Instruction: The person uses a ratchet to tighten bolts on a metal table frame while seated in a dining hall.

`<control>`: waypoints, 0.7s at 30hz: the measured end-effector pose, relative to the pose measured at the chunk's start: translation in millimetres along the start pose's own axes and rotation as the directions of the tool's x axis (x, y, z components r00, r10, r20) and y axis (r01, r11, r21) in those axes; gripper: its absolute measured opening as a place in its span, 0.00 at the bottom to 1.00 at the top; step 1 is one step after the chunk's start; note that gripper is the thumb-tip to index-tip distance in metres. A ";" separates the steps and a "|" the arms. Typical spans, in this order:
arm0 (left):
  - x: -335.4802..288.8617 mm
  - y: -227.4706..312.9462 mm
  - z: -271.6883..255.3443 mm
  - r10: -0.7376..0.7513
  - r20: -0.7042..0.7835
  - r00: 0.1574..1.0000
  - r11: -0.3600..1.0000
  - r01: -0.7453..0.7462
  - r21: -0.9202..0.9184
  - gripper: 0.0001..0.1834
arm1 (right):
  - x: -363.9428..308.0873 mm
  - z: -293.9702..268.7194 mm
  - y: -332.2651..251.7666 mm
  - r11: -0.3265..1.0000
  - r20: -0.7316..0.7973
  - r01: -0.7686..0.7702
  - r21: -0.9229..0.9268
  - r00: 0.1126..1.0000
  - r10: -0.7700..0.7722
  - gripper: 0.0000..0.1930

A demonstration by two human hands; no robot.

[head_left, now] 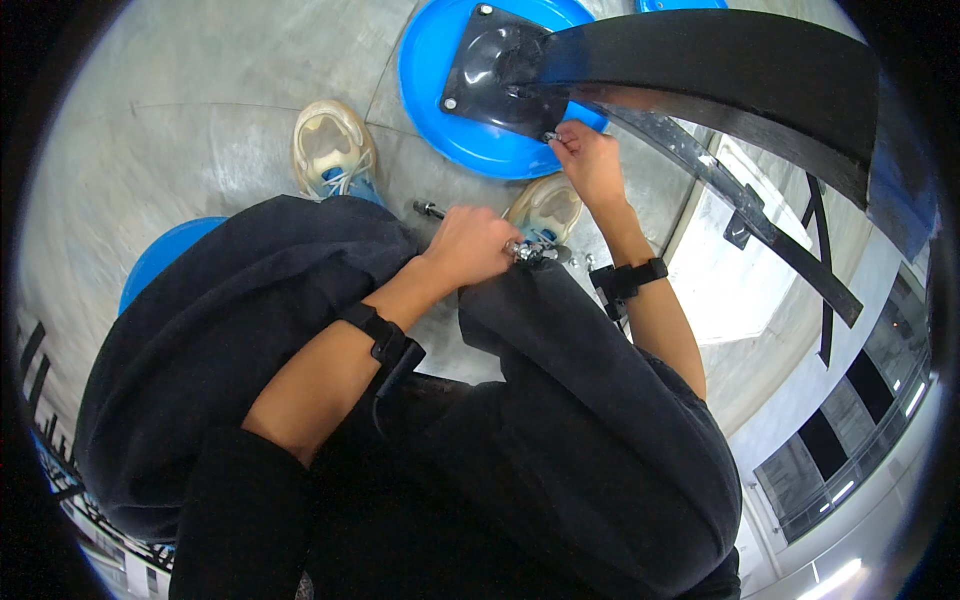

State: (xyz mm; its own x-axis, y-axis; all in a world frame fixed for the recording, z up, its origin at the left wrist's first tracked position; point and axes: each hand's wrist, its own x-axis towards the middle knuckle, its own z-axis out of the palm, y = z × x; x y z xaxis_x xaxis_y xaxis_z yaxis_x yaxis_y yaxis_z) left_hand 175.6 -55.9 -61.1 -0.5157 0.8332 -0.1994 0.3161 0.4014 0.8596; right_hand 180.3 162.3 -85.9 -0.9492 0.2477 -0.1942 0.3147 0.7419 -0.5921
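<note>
1. Pinching the bolt (551, 137), the right hand (590, 160) has thumb and finger together on it, at the lower right corner of the plate (500, 85). The bolt lies at the fingertips, on their left; fingers cover part of it, so its long axis, and whether it sits in a hole, cannot be told.
2. Of the two hands, the right is nearer the plate. The left hand (470, 245) is clamped around a chrome tool (430, 209), below the plate and apart from it. The tool's long axis slants from upper left to lower right, with an end showing on each side of the fist.
3. Two more bolt heads sit on the plate: one at its upper left corner (485, 10), one at its lower left (449, 104).
4. Under the plate is a round blue disc (420, 80), its rim showing around the plate's left and lower edges; whether it is hollow cannot be told.
5. Right of the plate, a broad black arc (710, 60) reaches away, with a thin black strip (690, 160) beneath and a white panel (735, 290) farther out.
6. Below the plate stand the shoes (330, 145); below and left, a second blue disc (165, 258) is partly hidden by trousers.
</note>
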 end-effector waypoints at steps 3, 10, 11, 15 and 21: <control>1.9 -0.2 -2.9 -0.028 0.059 0.998 0.999 0.027 0.026 0.08 | 1.3 3.3 3.9 1.000 0.047 -0.007 0.004 0.999 0.007 0.10; 3.8 -4.5 1.6 -0.060 0.072 0.996 0.998 0.059 0.023 0.09 | 5.0 4.5 0.0 0.991 0.090 0.021 -0.134 0.996 -0.009 0.09; 4.3 -4.3 1.9 -0.076 0.095 0.993 0.997 0.075 0.022 0.08 | 5.7 5.0 1.3 0.992 0.085 0.030 -0.124 0.996 -0.020 0.09; 4.5 -4.0 1.8 -0.097 0.114 0.989 0.995 0.096 0.014 0.08 | 6.0 5.8 3.0 0.995 0.075 0.063 -0.081 0.996 -0.057 0.09; 2.9 -6.3 3.5 -0.070 0.052 0.996 0.997 0.071 -0.012 0.07 | 3.2 5.2 -1.7 0.991 0.047 0.082 -0.103 0.996 -0.077 0.09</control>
State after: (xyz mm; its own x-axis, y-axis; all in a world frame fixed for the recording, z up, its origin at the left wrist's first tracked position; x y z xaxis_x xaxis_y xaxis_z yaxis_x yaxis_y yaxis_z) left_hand 174.8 -54.6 -68.7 -0.4945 0.8216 -0.2836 0.2687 0.4549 0.8490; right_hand 176.7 158.6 -89.6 -0.9697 0.1602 -0.1845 0.2348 0.8199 -0.5222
